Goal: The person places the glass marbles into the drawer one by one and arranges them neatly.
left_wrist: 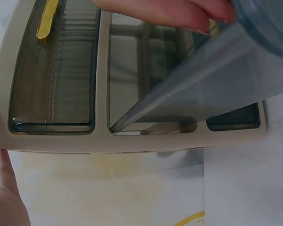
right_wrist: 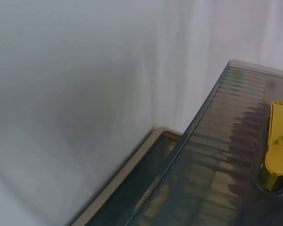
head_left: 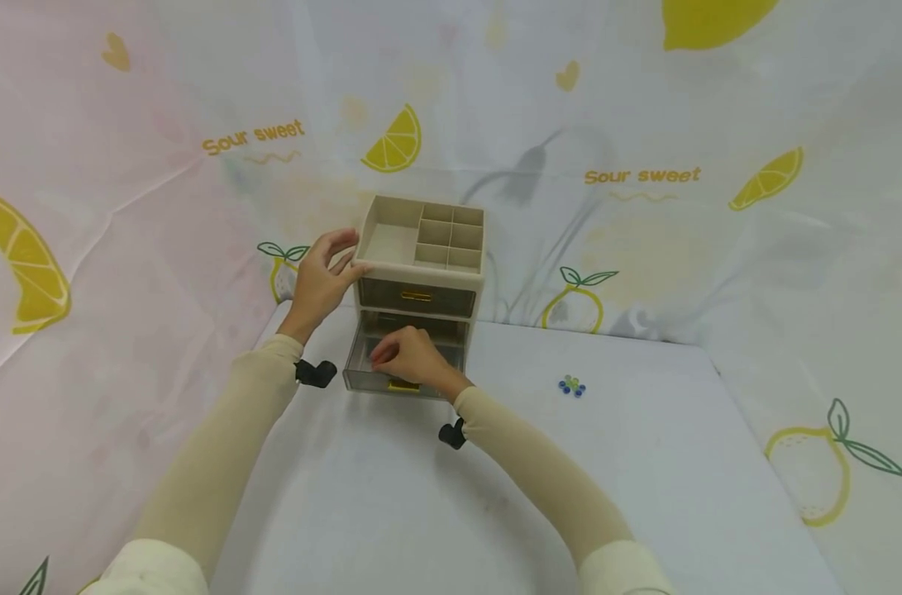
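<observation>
item: beige desktop organizer [head_left: 421, 273], standing on the white table [head_left: 644, 479] toward its far edge, at about 12 o'clock from the person. top is an open tray of divided compartments; below it sit two smoky translucent drawers with gold handles.

upper drawer [head_left: 417, 296]: closed, flush with the frame, gold handle [head_left: 417, 295] at its centre.

lower drawer [head_left: 402, 355]: pulled part-way out toward the person, tilted against the frame in the left wrist view [left_wrist: 217, 89]; its gold handle [right_wrist: 277, 146] shows close up in the right wrist view.

left hand [head_left: 324, 277]: at 9 o'clock of the organizer, fingers curled over the top left rim, thumb against the side wall, holding the unit.

right hand [head_left: 409, 355]: over the front of the lower drawer, fingers bent down over its front edge, gripping it just above the handle; fingertips [left_wrist: 198, 19] visible at the drawer rim.

hands: apart, one on the rim, one on the drawer.

other: small cluster of blue and green beads [head_left: 571, 386] on the table at 3 o'clock of the organizer, well apart. lemon-print backdrop [head_left: 644, 178] behind.
</observation>
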`<state>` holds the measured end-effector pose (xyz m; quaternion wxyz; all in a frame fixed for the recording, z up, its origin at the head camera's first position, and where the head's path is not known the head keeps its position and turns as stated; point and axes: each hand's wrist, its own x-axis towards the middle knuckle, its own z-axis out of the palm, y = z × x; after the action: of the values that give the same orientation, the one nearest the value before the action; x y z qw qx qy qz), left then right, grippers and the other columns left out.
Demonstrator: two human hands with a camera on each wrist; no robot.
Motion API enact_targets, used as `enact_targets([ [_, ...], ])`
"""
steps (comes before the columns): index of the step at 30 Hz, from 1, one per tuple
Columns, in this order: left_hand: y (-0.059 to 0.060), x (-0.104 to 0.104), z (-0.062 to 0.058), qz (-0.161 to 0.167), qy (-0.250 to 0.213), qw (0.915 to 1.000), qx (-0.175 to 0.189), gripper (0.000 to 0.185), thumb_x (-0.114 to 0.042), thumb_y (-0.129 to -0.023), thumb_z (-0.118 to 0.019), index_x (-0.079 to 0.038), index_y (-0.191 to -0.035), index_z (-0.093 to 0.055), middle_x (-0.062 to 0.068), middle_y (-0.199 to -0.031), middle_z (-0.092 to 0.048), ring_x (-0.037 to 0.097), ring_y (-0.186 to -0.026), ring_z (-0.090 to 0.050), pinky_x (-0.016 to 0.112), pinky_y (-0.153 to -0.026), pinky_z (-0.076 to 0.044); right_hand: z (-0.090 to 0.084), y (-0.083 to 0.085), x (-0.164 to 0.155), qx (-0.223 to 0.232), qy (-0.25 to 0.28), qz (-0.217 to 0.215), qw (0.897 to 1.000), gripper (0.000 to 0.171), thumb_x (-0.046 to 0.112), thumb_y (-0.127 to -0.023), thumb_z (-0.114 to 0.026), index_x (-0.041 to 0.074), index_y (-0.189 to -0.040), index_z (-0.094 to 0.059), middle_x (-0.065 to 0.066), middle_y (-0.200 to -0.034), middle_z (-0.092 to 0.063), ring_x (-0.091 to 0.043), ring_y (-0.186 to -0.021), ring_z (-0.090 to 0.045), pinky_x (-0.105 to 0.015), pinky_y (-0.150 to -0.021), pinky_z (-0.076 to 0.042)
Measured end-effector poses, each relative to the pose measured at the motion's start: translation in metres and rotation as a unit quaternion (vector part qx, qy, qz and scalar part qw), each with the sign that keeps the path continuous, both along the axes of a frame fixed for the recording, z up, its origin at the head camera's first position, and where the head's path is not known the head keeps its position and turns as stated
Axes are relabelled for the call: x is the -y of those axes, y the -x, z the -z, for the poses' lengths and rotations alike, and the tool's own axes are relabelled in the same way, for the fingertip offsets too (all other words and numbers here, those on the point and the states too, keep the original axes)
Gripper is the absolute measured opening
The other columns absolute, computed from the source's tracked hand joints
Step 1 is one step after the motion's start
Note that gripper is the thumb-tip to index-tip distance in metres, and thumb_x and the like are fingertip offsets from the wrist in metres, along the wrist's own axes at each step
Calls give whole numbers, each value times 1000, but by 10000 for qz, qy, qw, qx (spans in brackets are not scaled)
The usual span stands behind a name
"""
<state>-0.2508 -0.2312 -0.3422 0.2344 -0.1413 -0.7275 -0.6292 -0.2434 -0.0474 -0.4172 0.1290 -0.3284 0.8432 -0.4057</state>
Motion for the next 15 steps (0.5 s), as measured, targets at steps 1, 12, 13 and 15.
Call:
enact_targets([
  [1, 0, 0, 0, 7, 13, 10000, 4, 57, 9, -82, -72, 14, -132, -46, 28, -133, -49, 36, -130, -45, 42, -112, -40, 0, 1, 2, 35, -43, -20, 10000, 11, 8, -83, -78, 6, -94, -77, 4, -82, -73, -2, -73, -67, -15, -67, -57],
  [12, -1, 0, 0, -11, -80, 10000, 20, 57, 11, -81, -73, 15, -131, -46, 30, -133, -49, 37, -129, -45, 43, -111, -40, -2, 4, 12, 346, -265, -117, 9990, 10, 6, -82, -79, 7, -91, -78, 3, -79, -74, -3, -71, -68, -15, -72, -57],
  [13, 0, 0, 0, -10, -91, 10000, 14, 57, 11, -80, -73, 16, -131, -46, 30, -133, -49, 37, -129, -46, 43, -111, -40, -2, 5, 12, 365, -281, -111, 9989, 9, 6, -82, -79, 8, -91, -78, 4, -79, -74, -2, -71, -68, -15, -72, -57],
  [15, 0, 0, 1, -13, -102, 9999, 10, 58, 11, -80, -73, 16, -131, -46, 30, -132, -49, 37, -128, -46, 42, -111, -40, -1, 6, 14, 380, -344, -104, 9986, 8, 7, -82, -79, 9, -90, -79, 5, -79, -74, -2, -72, -68, -15, -74, -57],
])
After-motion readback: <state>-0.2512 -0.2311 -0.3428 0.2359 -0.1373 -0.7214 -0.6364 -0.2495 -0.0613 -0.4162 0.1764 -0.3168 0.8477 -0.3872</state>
